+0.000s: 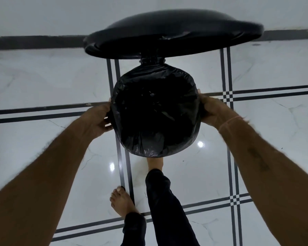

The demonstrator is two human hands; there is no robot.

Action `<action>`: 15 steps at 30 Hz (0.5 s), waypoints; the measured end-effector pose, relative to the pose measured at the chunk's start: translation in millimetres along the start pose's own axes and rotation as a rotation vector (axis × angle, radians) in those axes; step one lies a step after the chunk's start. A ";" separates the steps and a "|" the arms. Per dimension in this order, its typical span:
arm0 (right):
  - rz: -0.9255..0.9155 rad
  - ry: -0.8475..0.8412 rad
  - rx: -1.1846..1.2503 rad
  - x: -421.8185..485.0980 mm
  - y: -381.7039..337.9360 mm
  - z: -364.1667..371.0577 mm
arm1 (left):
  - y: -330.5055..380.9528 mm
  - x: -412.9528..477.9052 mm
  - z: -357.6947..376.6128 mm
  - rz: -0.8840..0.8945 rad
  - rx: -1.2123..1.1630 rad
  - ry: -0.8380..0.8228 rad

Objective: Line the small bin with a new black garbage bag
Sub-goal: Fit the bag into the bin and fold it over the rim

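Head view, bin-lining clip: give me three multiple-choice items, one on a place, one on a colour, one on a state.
1. Where do the left grip and right grip hold the black garbage bag?
A) at opposite sides of its rim
B) both at its near edge
C) both down inside it

2. What colour is the wrist thread beside the right grip?
A) green
B) pinkish
C) blue

3. The bin lid is:
A) shut
B) lying off on the floor
C) raised open

Answers:
1 A: one grip curls on the bag's edge at each side.
2 B: a pinkish loop circles the wrist.
3 C: the lid stands up behind the bag-lined opening.
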State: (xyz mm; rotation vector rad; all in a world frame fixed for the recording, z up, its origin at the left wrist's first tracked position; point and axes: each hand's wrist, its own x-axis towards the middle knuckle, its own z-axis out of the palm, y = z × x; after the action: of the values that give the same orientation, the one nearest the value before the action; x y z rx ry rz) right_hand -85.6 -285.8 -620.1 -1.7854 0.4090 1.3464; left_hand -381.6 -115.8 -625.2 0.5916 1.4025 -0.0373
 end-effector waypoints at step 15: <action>0.031 0.004 0.031 -15.7 6.3 4.1 | -4.7 -16.8 -0.1 0.016 0.021 0.014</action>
State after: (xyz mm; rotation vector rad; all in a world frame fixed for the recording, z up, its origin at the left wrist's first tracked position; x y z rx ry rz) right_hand -98.3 -289.8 -608.9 -1.7629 0.4598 1.3512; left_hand -386.7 -125.0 -611.4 0.6215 1.4123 -0.0355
